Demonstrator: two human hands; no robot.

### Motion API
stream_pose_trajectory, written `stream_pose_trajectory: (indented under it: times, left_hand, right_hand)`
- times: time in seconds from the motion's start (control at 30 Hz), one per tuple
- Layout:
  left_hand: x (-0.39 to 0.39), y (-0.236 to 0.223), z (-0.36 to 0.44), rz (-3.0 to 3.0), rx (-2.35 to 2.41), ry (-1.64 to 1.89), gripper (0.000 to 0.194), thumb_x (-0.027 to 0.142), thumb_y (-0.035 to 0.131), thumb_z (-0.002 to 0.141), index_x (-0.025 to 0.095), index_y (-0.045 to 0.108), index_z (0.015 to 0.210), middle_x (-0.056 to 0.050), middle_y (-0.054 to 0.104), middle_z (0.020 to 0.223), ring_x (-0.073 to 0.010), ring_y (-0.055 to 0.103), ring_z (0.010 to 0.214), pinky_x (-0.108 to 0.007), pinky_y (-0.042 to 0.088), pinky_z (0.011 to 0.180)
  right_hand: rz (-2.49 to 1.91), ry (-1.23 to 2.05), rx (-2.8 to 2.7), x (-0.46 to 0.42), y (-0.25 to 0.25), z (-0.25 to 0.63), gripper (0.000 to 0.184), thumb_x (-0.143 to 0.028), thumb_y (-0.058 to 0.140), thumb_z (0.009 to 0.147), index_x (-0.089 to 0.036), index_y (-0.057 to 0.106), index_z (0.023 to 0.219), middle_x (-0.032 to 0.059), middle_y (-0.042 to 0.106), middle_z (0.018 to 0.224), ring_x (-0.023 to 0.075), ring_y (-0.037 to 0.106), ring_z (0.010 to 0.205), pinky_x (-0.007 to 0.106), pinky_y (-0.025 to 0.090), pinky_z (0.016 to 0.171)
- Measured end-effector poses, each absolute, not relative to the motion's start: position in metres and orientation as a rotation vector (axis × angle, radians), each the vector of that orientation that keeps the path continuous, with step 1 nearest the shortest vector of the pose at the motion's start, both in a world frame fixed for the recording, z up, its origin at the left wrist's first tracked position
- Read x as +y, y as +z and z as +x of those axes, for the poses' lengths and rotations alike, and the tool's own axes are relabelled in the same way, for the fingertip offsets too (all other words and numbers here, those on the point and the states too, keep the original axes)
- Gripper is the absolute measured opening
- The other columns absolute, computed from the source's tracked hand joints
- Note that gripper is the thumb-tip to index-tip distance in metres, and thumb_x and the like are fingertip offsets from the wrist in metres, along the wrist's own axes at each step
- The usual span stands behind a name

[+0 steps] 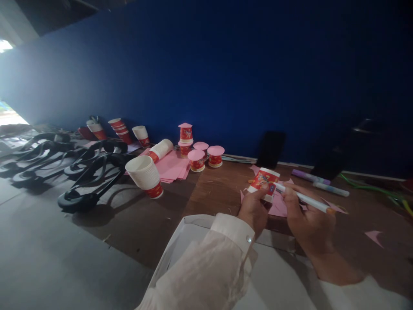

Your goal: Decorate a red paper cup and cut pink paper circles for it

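"So, head view: whereabouts of the paper cup (265,176)?"
"Above pink paper (278,210), clasped low in the curled left hand (253,212); white marker (311,201) pinched in the right hand (308,224)."
"Handling?"
"Likely light, slightly slick, easily crushed. Best held gently near the stiffer base."

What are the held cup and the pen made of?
The red-printed cup looks like paperboard, perhaps coated: colourful print wraps its pale wall. The white pen seems smooth plastic, judging by its even, straight barrel, though blur leaves that open.
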State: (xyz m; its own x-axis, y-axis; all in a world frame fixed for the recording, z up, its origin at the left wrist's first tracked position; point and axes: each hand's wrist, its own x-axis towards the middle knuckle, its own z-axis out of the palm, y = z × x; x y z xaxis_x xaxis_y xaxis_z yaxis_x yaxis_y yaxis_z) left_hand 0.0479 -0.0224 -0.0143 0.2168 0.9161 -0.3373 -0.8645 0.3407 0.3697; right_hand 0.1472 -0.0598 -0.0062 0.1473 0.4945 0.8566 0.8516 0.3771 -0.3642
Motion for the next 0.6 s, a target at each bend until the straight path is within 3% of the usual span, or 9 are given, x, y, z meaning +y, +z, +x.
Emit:
stream_pose_trajectory:
  times: [0.37,0.6]
  left_hand:
    - [-0.0248,-0.0154,0.0492,0.182,0.611,1.253,0.042,0.016,0.091,0.053,0.019,0.067,0.087,-0.002,0.072,0.083,-0.0139,0.063,0.070,-0.025,0.043,0.065]
    - [-0.0254,-0.0181,0.0498,0.191,0.580,1.257,0.046,0.017,0.092,0.053,0.020,0.066,0.091,-0.002,0.074,0.087,-0.0145,0.067,0.077,-0.025,0.046,0.071]
  right_hand:
    - [-1.268,-0.464,-1.454,-0.0583,-0.0076,0.1495,0.025,-0.032,0.058,0.101,-0.017,0.077,0.105,0.0107,0.082,0.102,0.0257,0.077,0.097,0.038,0.059,0.092]
    - [-1.278,-0.477,-1.439,-0.0592,-0.0069,0.1490,0.025,-0.034,0.058,0.101,-0.019,0.078,0.106,0.0100,0.082,0.102,0.0257,0.077,0.096,0.038,0.059,0.092]
